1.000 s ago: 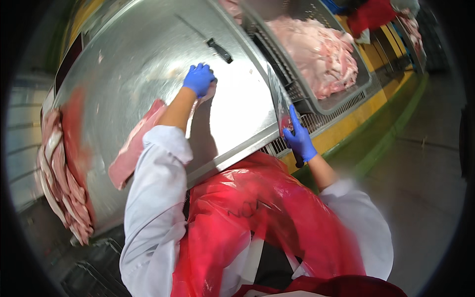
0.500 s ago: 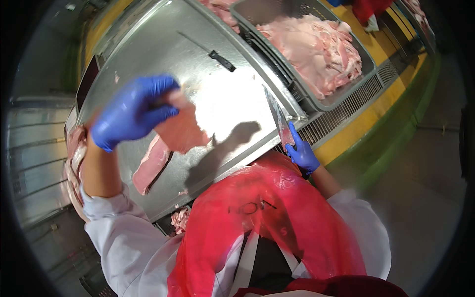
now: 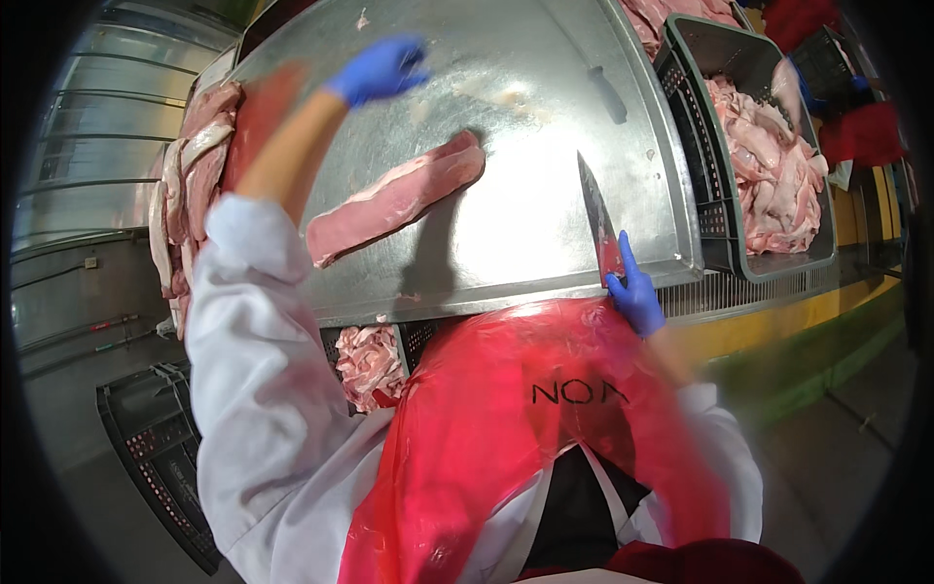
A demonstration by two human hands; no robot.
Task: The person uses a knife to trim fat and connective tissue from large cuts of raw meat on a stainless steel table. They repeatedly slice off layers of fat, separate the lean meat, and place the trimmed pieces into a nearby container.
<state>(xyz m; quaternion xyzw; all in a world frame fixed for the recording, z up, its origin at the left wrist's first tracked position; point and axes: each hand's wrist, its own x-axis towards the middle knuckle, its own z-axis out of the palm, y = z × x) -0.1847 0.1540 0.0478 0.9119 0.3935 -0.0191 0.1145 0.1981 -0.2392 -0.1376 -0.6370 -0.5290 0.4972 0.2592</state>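
My left hand (image 3: 382,71), in a blue glove, is raised over the far left of the metal table (image 3: 525,277). Its fingers are apart and loosely bent, and no meat shows in them. A long strip of pink meat (image 3: 394,202) lies slantwise on the table below that hand. At the table's near right edge my right hand (image 3: 637,300), also gloved in blue, grips a knife (image 3: 595,204) whose blade points away from me. A second knife (image 3: 608,94) with a dark handle lies farther back, near the right rim.
To the right stands a grey crate (image 3: 725,258) with pale meat trimmings (image 3: 769,175); one piece (image 3: 785,88) shows by its far side. Long meat strips (image 3: 185,185) hang over the left edge. A bin of scraps (image 3: 370,365) sits below the near edge. Red-clad people show at upper right.
The thin piece of meat has left my left hand, which now looks empty. My view has turned, and the long strip lies fully visible. The right hand keeps its knife.
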